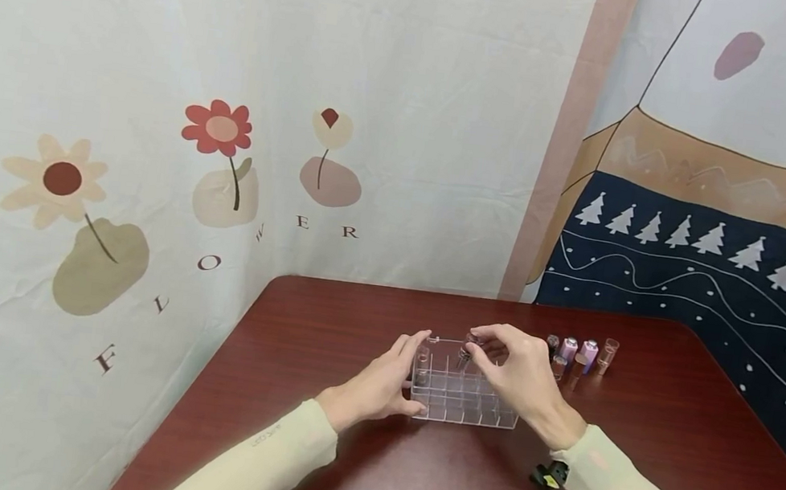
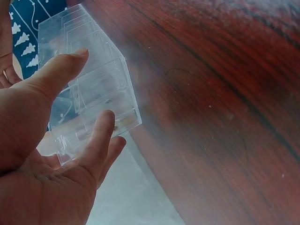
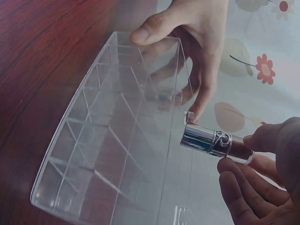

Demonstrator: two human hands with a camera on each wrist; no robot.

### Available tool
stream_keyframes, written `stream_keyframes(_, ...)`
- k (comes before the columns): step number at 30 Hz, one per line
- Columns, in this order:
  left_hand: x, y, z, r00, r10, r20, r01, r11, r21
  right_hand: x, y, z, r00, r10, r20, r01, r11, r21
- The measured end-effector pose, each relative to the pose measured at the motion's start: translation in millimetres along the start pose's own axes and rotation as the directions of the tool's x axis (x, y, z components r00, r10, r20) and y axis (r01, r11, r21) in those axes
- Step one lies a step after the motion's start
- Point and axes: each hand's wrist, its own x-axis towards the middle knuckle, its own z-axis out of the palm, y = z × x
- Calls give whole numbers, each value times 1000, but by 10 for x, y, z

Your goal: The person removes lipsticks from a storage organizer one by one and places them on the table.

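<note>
A clear plastic organizer [image 1: 465, 407] with a grid of compartments stands on the table before me. My left hand [image 1: 381, 381] grips its left end, thumb at the front and fingers along the side and back. Between thumb and fingertips my right hand [image 1: 524, 373] pinches a lipstick tube [image 3: 204, 140] with a shiny silver end and a dark, clear-capped end. The tube is tilted over the organizer's back row, silver end toward the compartments. Another small tube [image 1: 423, 359] stands in the back left compartment, seen through the clear walls.
Right of the organizer stand several more tubes: two pink-lilac ones [image 1: 588, 355], a brown one [image 1: 577, 369], a clear-topped one [image 1: 608, 356] and a dark one [image 1: 552, 346]. The dark red table [image 1: 341, 320] meets a printed wall cloth [image 1: 415, 118] behind.
</note>
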Motion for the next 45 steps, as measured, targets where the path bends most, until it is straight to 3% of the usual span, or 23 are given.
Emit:
stream_keyframes(22,3,-7,18,1000,-1,-7,1,1000,19,-19,193,-432,997,43,-57,-48,994,-95)
stream_keyframes(30,20,-147,74,994,101,-48,-100,995,18,-32,266,-578,996,55,-76,-65,988,-142)
stream_keyframes(39,-13,8,25,1000,3,-10,-3,999,38,-62,342,-749,988,139,-68,-147,982,-121)
stream_keyframes(45,-16,17,13,1000,-15,2,15,1000,28,-65,429,-865,986,128,-109,-143,979,-142)
